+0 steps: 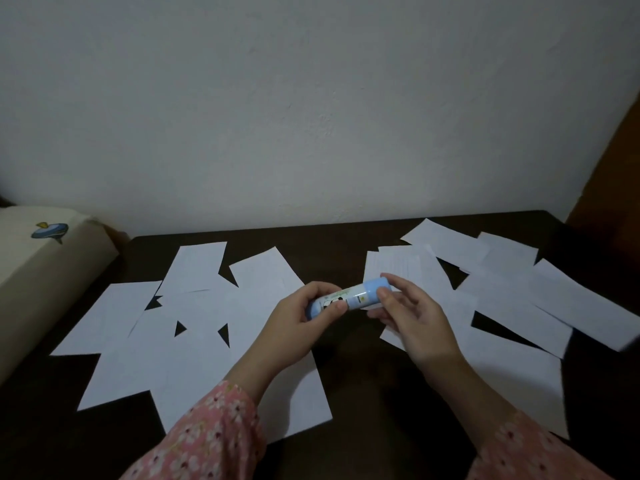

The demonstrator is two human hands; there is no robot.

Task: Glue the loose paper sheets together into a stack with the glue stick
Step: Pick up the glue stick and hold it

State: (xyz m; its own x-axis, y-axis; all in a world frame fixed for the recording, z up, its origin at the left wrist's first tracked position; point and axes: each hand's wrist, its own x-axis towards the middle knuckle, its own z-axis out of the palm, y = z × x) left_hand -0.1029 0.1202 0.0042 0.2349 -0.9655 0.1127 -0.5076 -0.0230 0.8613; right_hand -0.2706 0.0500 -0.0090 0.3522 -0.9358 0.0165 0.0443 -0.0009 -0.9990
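Note:
A light-blue glue stick [349, 297] with a panda label is held level above the middle of the dark table [367, 410]. My left hand [304, 320] grips its lower body. My right hand [408, 313] pinches its capped upper end between thumb and fingers. Several loose white paper sheets [194, 327] lie scattered and overlapping on the left of the table, and more white sheets [512, 292] lie spread on the right. Both pink floral sleeves show at the bottom.
A cream box [45, 271] with a small blue sticker stands at the table's left edge. A white wall [311, 116] rises right behind the table. A brown wooden surface [609, 174] shows at the far right.

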